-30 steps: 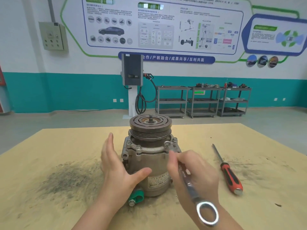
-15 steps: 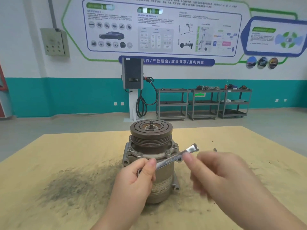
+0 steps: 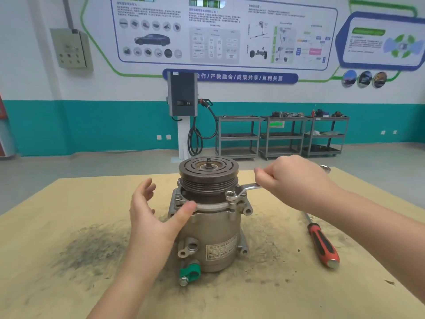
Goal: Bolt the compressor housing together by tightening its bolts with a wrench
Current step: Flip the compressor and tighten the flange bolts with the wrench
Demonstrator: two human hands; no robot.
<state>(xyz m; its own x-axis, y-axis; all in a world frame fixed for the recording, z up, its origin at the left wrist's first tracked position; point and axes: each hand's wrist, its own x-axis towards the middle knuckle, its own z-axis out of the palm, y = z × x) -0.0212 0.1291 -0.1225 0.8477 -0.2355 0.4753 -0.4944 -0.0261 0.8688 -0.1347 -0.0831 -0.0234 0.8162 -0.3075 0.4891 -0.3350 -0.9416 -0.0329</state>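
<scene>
A grey metal compressor (image 3: 213,229) stands upright on the tan table (image 3: 69,261), a brown grooved pulley on top. Several bolts ring its upper flange. A silver wrench (image 3: 243,191) sits with its ring end on the front-right bolt (image 3: 229,194). My right hand (image 3: 292,180) grips the wrench shaft, to the right of the pulley; the wrench's far end pokes out behind that hand. My left hand (image 3: 154,217) is at the compressor's left side, thumb pressing on the flange, fingers spread and relaxed.
A red-and-black screwdriver (image 3: 320,242) lies on the table right of the compressor. A green clamp with a bolt (image 3: 189,272) sticks out at the compressor's base. Dark grime is smeared over the table's left. Metal shelving carts (image 3: 282,137) stand far behind.
The wrench went from being held in both hands in front of the compressor onto the front-right bolt. My left hand let go and moved to the compressor's left side.
</scene>
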